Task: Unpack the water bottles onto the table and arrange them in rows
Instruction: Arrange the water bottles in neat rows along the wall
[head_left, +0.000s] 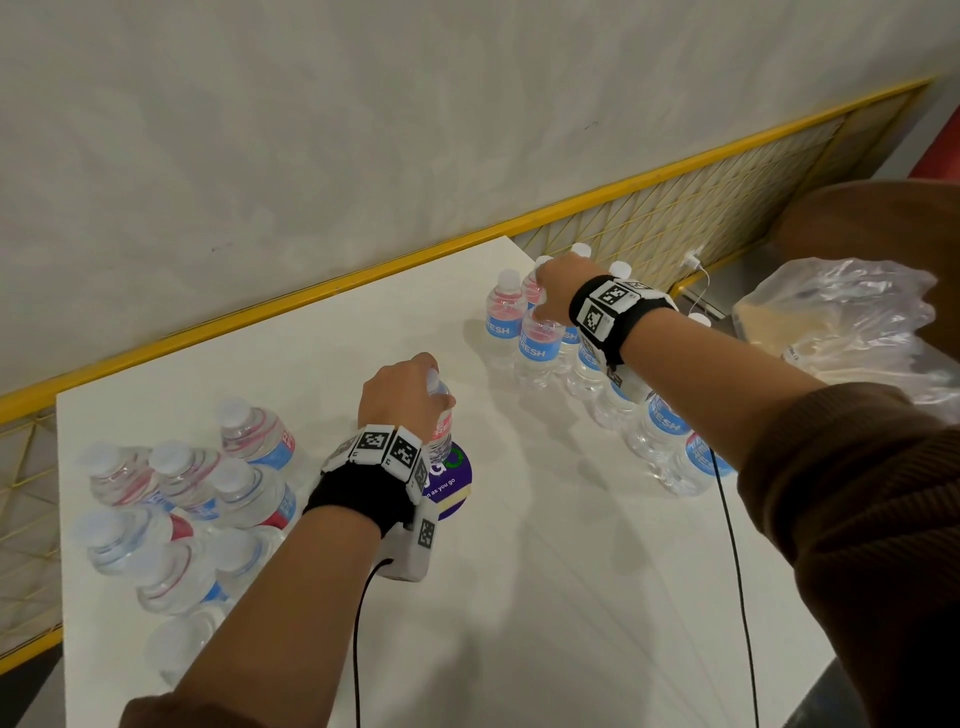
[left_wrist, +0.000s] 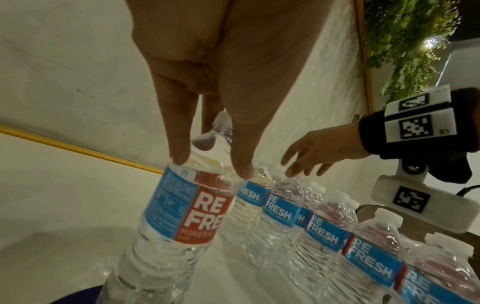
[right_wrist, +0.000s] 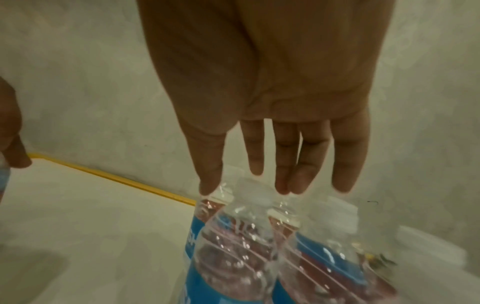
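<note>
The person is in the middle of the arranging step. On the right part of the white surface (head_left: 519, 597) a row of water bottles (head_left: 540, 343) runs from far to near, with some more behind it; at the near left a loose cluster of bottles (head_left: 182, 499) waits, standing close together without order.

The left hand (head_left: 402, 397) holds one bottle (head_left: 440, 426) by its top. In the left wrist view the fingers (left_wrist: 179, 148) are curled down around the neck and shoulder, the tips resting at the upper edge of the label, so the hand grips it from above. The bottle is about upright, over a purple round sticker (head_left: 449, 480) near the middle of the surface; whether its base touches the surface I cannot tell.

The right hand (head_left: 563, 293) is over the far end of the row. Its fingers (right_wrist: 259, 152) are nearly straight and a little spread, with the tips on the caps and shoulders of two bottles there; it steadies them and grasps nothing.

I judge the next move is to carry the held bottle right and set it beside the row, in line, without knocking the light neighbours. A crumpled plastic wrap (head_left: 841, 322) lies at the far right.
</note>
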